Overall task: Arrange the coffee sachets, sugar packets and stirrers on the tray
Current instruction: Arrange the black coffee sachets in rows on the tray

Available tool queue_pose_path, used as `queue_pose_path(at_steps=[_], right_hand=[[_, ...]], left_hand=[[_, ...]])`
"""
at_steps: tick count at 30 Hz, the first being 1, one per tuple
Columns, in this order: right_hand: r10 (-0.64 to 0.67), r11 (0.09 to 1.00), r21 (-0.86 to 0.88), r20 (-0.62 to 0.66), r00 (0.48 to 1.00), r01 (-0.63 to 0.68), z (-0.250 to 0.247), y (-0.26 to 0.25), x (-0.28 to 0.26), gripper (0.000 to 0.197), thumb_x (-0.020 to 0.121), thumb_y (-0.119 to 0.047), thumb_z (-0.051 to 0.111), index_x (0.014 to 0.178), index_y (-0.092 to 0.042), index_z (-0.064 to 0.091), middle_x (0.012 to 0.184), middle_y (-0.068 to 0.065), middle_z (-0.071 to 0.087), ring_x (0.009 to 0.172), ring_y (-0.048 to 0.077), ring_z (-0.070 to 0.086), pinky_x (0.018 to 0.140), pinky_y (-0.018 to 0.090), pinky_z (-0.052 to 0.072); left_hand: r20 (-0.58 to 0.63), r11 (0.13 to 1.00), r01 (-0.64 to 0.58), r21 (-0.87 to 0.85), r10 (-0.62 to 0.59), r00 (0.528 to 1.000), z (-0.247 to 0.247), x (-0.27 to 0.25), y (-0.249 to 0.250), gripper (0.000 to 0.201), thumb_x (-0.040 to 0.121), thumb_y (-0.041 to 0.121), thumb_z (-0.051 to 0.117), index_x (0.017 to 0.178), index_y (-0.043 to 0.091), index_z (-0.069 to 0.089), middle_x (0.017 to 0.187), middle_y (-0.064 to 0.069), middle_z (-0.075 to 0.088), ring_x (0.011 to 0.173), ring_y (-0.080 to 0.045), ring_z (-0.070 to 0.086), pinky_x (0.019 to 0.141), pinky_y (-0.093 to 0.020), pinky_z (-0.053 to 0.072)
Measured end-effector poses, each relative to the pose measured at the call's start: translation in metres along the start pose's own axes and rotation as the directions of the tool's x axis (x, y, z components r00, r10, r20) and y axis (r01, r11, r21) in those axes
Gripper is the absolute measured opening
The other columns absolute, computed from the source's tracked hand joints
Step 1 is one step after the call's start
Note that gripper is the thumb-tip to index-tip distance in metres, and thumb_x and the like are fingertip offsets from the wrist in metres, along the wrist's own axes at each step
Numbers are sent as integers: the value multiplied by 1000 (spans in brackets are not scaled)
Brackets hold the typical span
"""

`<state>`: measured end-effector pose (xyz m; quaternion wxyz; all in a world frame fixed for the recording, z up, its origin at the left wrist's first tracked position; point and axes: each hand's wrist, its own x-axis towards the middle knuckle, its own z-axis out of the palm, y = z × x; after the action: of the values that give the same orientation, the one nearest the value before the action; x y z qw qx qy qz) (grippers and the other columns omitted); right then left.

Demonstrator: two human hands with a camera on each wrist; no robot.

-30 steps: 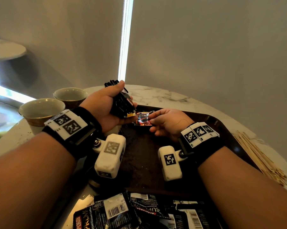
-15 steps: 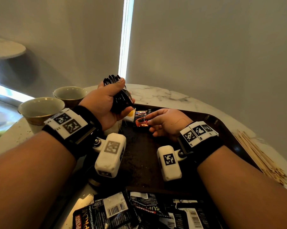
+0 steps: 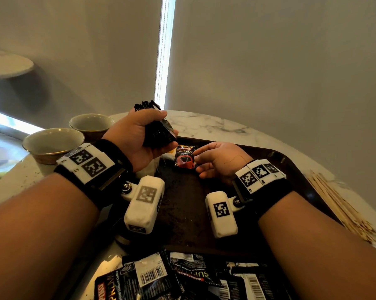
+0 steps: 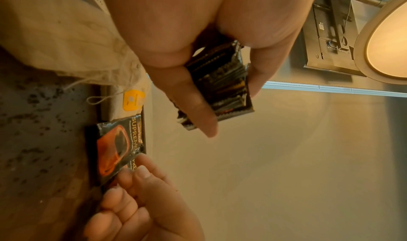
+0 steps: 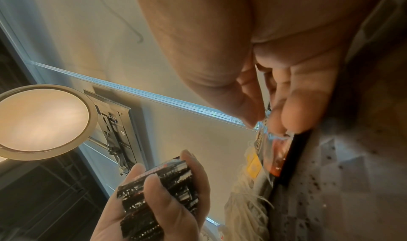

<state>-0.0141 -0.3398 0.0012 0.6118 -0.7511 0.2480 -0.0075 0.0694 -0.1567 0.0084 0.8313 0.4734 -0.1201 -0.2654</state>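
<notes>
My left hand grips a stack of black coffee sachets above the far left corner of the dark tray; the stack sits between thumb and fingers. My right hand pinches the right edge of one black and red coffee sachet, which stands nearly upright against the tray's far left side. The same sachet shows its red cup print in the left wrist view. A bundle of wooden stirrers lies on the table right of the tray.
Two beige cups stand on the marble table at the left. Several loose black sachets lie at the near edge. A frayed beige cloth with a yellow tag sits beside the standing sachet.
My right hand has carried the single sachet from beside the left-hand stack down onto the tray's far left and turned it upright. My left hand lifted the stack slightly.
</notes>
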Motion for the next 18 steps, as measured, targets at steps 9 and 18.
queue_pose_path(at_steps=[9, 18], right_hand=[[-154, 988, -13, -90, 984, 153, -8, 3, 7, 8, 91, -3, 66, 96, -8, 67, 91, 13, 66, 64, 19, 61, 46, 26, 47], [-540, 842, 59, 107, 835, 537, -5, -5, -1, 50, 80, -2, 66, 111, -40, 74, 121, 10, 66, 80, 28, 56, 59, 32, 44]], left_hand=[[56, 998, 39, 45, -42, 998, 5, -5, 1, 16, 97, 13, 52, 111, 7, 57, 87, -13, 66, 69, -23, 73, 57, -36, 61], [132, 991, 89, 101, -102, 986, 7, -11, 0, 29, 99, 22, 55, 120, 3, 60, 94, -13, 70, 71, -20, 71, 47, -26, 56]])
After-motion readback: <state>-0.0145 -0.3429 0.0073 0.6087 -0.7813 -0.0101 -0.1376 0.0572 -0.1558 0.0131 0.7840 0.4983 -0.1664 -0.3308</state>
